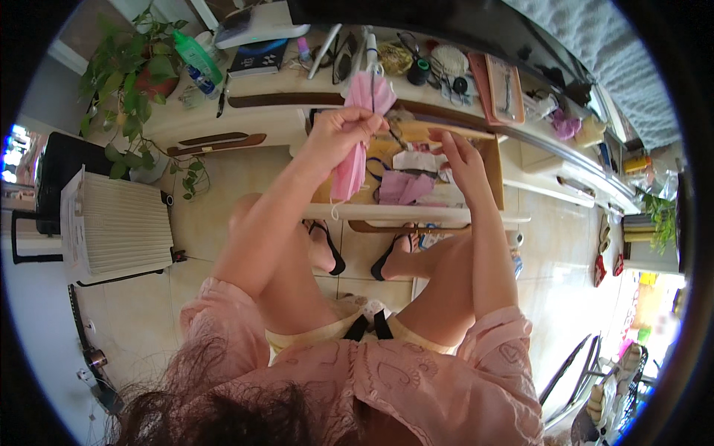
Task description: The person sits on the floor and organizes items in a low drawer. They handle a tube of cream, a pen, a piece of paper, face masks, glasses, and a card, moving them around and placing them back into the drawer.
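My left hand [348, 132] is closed round a pink face mask [349, 172], raised above the open drawer [489, 167]. Part of the pink material sticks out above my fist and part hangs below, with a thin white ear loop dangling. A thin dark strip runs by my fingertips; what it belongs to I cannot make out. Over the drawer's right side, my right hand [461, 160] hovers with fingers apart and nothing in them. Inside the drawer lie a folded pink-purple cloth-like piece [404, 188], a white packet [416, 161] and other small things.
Along the cabinet top stand a potted plant [156, 74], a green bottle [197, 56], a dark book [258, 57], a black roll [419, 71] and a pink tray [506, 89]. A ribbed white suitcase [119, 223] stands on the left. My knees are close before the drawer.
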{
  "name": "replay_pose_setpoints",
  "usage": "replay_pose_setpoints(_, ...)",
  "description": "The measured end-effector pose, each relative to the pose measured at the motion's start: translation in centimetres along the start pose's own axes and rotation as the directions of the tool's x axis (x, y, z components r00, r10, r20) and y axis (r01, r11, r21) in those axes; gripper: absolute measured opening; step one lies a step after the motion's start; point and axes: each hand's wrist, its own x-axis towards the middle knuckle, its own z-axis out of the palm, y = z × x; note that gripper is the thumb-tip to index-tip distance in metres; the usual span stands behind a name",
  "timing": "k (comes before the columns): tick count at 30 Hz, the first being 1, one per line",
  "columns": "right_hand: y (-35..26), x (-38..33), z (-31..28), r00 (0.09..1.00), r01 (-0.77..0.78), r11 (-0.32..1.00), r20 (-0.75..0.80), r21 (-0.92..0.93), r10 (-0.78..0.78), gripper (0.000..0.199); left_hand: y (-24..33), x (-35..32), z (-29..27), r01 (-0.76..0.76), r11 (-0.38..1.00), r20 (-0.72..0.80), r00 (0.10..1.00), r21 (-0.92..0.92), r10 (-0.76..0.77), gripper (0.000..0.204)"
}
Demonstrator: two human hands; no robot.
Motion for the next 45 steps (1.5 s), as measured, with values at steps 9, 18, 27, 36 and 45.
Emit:
replay_pose_setpoints(9,0.2,1.0,2.3,0.986,-0.15,0.955,0.113,0.257,0.125,0.045,0.3,-0.4,0.7,0.071,0.99,0.172,0.984,-0.121,-0.05,0.018)
replay_pose_setpoints(18,1.5,1.3,1.7,0.906,-0.376,0.781,0.373,0.498,0.199,0.042,0.4,-1.0,1.0,0.143,0.989,0.427,0.897,-0.039,-0.113,0.017)
replay_pose_setpoints(27,1.0,0.3,1.4,0.915,-0.244,0.892,0.396,0.381,0.081,0.033,0.9,-1.4,1.3,-0.001,0.941,0.644,0.73,0.337,-0.23,0.012)
replay_pose_setpoints(36,0.8,1.1,-0.6,0.996,-0.067,0.979,0.073,0.192,0.054,0.02,0.0,-1.0,0.7,0.204,0.908,0.125,0.956,0.366,-0.265,0.018)
replay_pose_setpoints(45,-0.1,0.0,-1.3,0.976,0.13,0.973,-0.195,0.19,-0.092,0.016,-0.5,-1.2,0.8,0.009,0.97,0.041,0.999,0.243,-0.02,0.023)
